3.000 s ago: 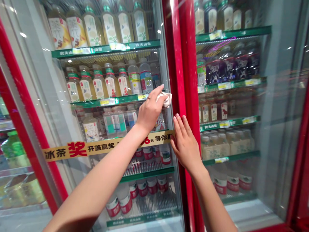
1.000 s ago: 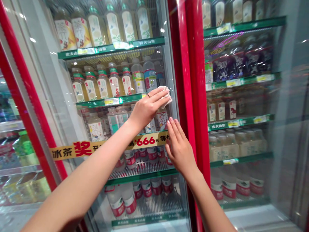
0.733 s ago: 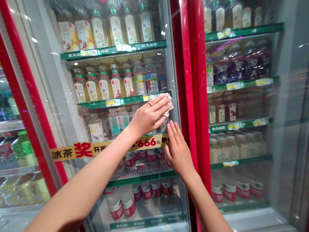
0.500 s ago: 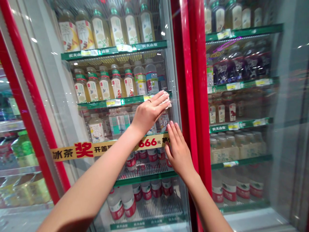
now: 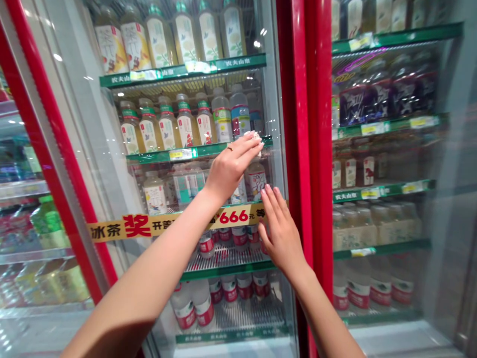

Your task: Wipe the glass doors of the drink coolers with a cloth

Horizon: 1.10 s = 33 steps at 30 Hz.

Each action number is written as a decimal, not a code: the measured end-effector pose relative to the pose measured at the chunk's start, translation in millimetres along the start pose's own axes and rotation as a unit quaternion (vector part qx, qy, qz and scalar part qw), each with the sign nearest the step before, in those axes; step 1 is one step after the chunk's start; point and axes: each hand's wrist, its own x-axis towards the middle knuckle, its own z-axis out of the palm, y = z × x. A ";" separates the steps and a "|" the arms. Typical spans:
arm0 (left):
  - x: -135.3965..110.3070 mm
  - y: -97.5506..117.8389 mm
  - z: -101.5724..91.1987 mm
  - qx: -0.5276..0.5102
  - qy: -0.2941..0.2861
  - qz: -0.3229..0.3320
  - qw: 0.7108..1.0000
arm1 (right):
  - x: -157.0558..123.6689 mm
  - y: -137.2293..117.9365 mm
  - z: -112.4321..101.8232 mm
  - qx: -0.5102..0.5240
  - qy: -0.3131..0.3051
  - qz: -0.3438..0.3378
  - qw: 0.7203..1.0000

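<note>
Head view: left hand (image 5: 228, 171) pins a white cloth (image 5: 255, 134) to the glass door (image 5: 93, 149), right hand (image 5: 282, 234) flat, open, empty.

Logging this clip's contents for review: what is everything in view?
glass door: one, clear, left cooler
door frames: two, red, centre
banner: one, yellow, across left door
shelves: several, green, both coolers
tea bottles: many, pale yellow, upper left shelves
dark bottles: few, purple, right cooler
red-label bottles: several, white, bottom left shelves
cloth: one, white, under left fingertips
left hand: one, pressing cloth on glass
right hand: one, flat on glass
</note>
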 end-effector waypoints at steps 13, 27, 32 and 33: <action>-24.0 -7.4 -21.9 -0.006 -0.059 0.037 0.998 | -4.2 -15.9 5.4 0.036 -0.052 -0.028 0.998; -29.0 -5.8 -8.6 -0.003 -0.082 0.007 0.997 | -2.9 -20.0 14.9 0.041 -0.060 -0.027 0.997; -22.8 -7.3 -0.6 0.016 -0.008 -0.051 0.999 | -3.1 -19.1 16.8 0.032 -0.050 -0.020 0.998; -23.6 -4.9 0.4 0.018 -0.008 -0.048 0.999 | -3.0 -19.3 17.4 0.030 -0.048 -0.018 0.998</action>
